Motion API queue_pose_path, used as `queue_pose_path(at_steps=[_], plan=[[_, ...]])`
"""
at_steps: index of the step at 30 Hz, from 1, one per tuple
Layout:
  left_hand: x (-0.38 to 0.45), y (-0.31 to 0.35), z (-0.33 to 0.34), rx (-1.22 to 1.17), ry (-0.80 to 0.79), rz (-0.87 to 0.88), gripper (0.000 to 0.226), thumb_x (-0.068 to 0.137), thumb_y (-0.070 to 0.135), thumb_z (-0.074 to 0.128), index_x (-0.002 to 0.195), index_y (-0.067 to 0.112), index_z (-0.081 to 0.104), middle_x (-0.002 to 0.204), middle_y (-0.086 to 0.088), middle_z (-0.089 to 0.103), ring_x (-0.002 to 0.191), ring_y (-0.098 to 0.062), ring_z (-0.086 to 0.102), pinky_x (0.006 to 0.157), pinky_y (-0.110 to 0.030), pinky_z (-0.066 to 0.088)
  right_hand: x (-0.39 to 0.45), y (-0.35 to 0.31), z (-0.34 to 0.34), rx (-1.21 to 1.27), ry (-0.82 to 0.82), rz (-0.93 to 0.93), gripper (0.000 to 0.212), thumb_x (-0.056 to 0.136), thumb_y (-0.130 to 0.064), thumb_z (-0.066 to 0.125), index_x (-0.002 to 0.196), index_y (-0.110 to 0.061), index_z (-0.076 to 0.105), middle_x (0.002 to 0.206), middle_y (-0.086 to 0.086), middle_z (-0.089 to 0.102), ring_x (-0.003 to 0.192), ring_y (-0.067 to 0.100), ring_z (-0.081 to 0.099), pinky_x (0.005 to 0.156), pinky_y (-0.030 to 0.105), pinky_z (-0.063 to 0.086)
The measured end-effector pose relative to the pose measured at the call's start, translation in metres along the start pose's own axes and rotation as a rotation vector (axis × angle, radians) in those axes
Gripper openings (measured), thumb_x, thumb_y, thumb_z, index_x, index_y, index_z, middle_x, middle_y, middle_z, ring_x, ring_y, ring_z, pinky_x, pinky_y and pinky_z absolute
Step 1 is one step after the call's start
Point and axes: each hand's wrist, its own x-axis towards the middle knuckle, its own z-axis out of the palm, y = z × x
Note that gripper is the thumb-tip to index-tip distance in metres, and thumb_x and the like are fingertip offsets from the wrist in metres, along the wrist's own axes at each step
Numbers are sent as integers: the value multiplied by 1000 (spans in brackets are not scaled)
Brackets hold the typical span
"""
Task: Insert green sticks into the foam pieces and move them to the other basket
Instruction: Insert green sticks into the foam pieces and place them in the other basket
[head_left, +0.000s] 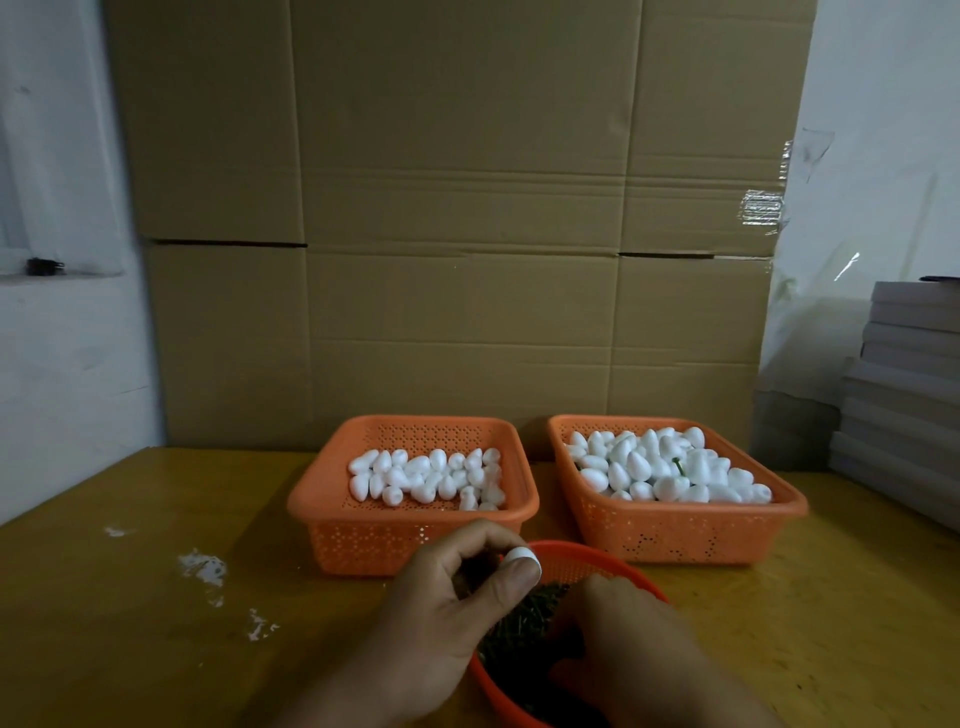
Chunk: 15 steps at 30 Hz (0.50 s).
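Note:
My left hand (447, 618) pinches one white foam piece (521, 558) between thumb and fingers, just above a round orange bowl (597, 557) of green sticks (524, 618). My right hand (628, 639) reaches down into that bowl with its fingers curled among the sticks; the fingertips are hidden. Behind stand two orange baskets: the left basket (363, 540) holds plain white foam pieces (426, 478), and the right basket (675, 535) is heaped with foam pieces (665, 467), one green stick end (677, 464) showing among them.
Everything stands on a yellow wooden table (156, 597) with white crumbs (205, 569) at the left. A wall of cardboard boxes (457, 234) rises behind the baskets. A stack of grey boards (904, 405) sits at the right edge.

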Motion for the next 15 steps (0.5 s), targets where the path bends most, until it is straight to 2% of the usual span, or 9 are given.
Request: queue_pose_path(at_steps=[2,5,9,15], plan=[[0,0,0,-42,10,-47,30,81,57,70,93,30,73,74,4,64,73,-9,62,69,-22,50,0,3,-1,19,24,-10,28,81,-37,66,109,-30,68,108,-11,67,103,13,63,88,30,53],[-1,0,1,-104,7,-79,21,84,48,69,91,28,73,70,-1,64,65,-15,61,63,-26,50,-2,3,-3,51,54,-21,27,83,-38,64,109,-30,67,109,-9,67,104,14,63,88,27,51],[-1,4,4,-126,24,-82,12,89,46,62,93,34,61,64,1,61,56,-15,55,57,-26,46,-4,0,-9,88,63,-36,22,83,-38,67,105,-32,68,102,-10,69,96,11,65,85,32,54],[-3,7,4,-147,27,-94,21,89,49,55,93,29,59,62,0,56,55,-16,51,53,-27,43,-6,-3,-16,187,106,-18,37,74,-37,77,109,-32,67,95,-8,69,88,7,65,82,32,56]])
